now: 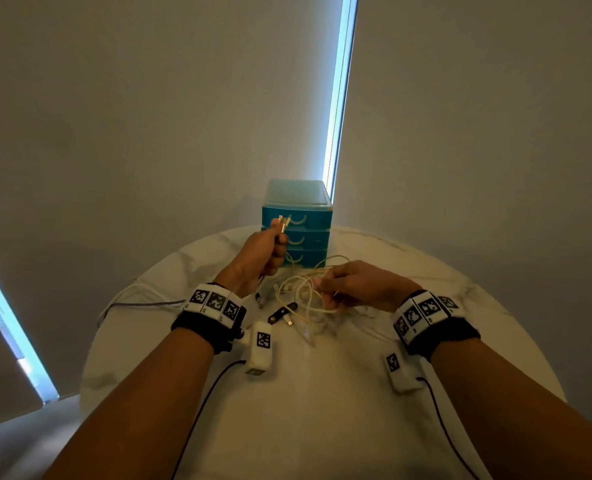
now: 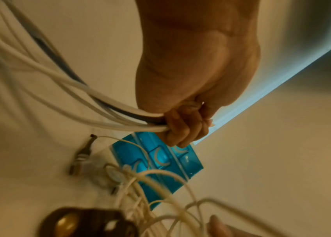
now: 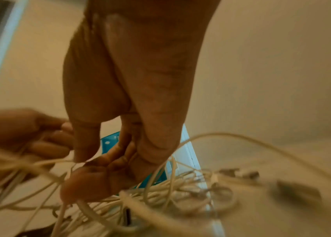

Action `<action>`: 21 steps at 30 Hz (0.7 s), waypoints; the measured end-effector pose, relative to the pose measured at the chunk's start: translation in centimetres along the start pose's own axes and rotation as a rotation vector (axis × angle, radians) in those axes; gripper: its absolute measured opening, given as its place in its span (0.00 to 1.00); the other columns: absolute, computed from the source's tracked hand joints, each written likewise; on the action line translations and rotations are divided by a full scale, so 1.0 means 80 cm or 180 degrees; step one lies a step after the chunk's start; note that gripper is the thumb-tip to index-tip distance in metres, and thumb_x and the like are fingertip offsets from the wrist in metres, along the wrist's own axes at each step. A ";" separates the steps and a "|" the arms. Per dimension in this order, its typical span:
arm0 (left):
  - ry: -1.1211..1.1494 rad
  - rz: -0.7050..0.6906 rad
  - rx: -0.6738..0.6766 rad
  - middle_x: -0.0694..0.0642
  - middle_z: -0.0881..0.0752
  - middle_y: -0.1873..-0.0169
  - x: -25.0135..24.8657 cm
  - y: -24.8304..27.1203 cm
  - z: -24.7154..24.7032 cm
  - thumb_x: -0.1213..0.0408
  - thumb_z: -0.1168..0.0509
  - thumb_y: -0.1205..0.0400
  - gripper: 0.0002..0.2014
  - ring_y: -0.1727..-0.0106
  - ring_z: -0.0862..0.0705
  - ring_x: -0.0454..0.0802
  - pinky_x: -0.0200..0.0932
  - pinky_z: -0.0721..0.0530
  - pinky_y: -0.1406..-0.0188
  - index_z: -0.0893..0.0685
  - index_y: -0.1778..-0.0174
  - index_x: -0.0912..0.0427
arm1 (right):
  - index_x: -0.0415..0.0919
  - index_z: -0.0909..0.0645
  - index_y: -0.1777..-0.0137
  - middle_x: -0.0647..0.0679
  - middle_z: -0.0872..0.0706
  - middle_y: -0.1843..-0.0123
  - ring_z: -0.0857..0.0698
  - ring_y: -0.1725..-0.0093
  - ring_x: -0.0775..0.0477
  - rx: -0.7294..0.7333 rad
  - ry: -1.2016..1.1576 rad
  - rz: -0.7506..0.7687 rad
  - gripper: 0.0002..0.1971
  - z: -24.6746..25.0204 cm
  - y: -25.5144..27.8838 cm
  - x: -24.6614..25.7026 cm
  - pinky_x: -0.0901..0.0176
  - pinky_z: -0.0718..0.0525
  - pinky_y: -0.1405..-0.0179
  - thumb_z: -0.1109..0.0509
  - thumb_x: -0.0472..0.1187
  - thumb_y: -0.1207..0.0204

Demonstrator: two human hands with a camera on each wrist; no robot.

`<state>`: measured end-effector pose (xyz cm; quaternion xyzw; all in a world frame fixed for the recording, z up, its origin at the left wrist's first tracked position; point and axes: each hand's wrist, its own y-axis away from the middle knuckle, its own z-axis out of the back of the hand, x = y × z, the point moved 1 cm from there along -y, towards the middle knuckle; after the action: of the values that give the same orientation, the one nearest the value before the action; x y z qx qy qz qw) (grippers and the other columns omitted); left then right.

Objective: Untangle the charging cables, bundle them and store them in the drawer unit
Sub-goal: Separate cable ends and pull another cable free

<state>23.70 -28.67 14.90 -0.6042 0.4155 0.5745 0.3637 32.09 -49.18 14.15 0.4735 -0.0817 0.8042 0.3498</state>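
Observation:
A blue three-drawer unit stands at the far edge of the round white table; its drawers look closed. My left hand is raised in front of it and grips several cable ends, plugs sticking up. In the left wrist view the left hand curls round a bundle of white and dark cables. A tangle of thin cream cables lies mid-table. My right hand pinches strands of it, and the right wrist view shows the right hand among the cream cables.
A dark brown strap with a brass snap and loose plugs lie beside the tangle. A grey cable trails off to the table's left edge. Wrist camera leads run back along both forearms. Walls and bright window slits stand behind.

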 end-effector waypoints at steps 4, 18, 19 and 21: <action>-0.0435 0.0023 0.0439 0.45 0.27 0.74 0.020 0.008 -0.010 0.28 0.32 0.19 0.27 0.76 0.33 0.42 0.37 0.34 0.78 0.23 0.65 0.49 | 0.32 0.12 0.44 0.38 0.08 0.55 0.07 0.58 0.45 0.0042 -0.0761 -0.0016 0.07 -0.011 -0.001 -0.012 0.55 0.07 0.57 0.28 0.36 0.10; -0.1525 0.0355 0.0648 0.53 0.10 0.64 0.062 -0.007 0.001 0.65 0.23 0.17 0.10 0.76 0.27 0.41 0.35 0.29 0.79 0.05 0.40 0.53 | 0.40 0.03 0.57 0.46 0.03 0.60 0.03 0.51 0.39 -0.0338 0.1458 -0.0783 0.16 0.003 -0.025 -0.011 0.42 0.03 0.45 0.17 0.45 0.46; -0.1552 0.0374 0.0605 0.52 0.13 0.67 0.061 -0.007 0.001 0.64 0.23 0.17 0.10 0.77 0.27 0.41 0.35 0.29 0.79 0.04 0.40 0.54 | 0.40 0.03 0.57 0.46 0.03 0.60 0.03 0.52 0.40 -0.0363 0.1670 -0.0776 0.15 0.001 -0.027 -0.007 0.46 0.02 0.49 0.16 0.46 0.43; -0.1569 0.0376 0.0548 0.52 0.16 0.69 0.062 -0.007 0.001 0.61 0.23 0.17 0.11 0.76 0.26 0.41 0.36 0.28 0.78 0.05 0.40 0.57 | 0.40 0.05 0.55 0.45 0.04 0.59 0.05 0.57 0.44 -0.0494 0.2047 -0.0763 0.13 -0.004 -0.026 0.002 0.55 0.07 0.61 0.14 0.47 0.35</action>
<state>24.17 -28.75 9.96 -0.3875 0.3963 0.6870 0.4699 33.16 -47.42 13.69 0.1742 0.0279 0.8568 0.4845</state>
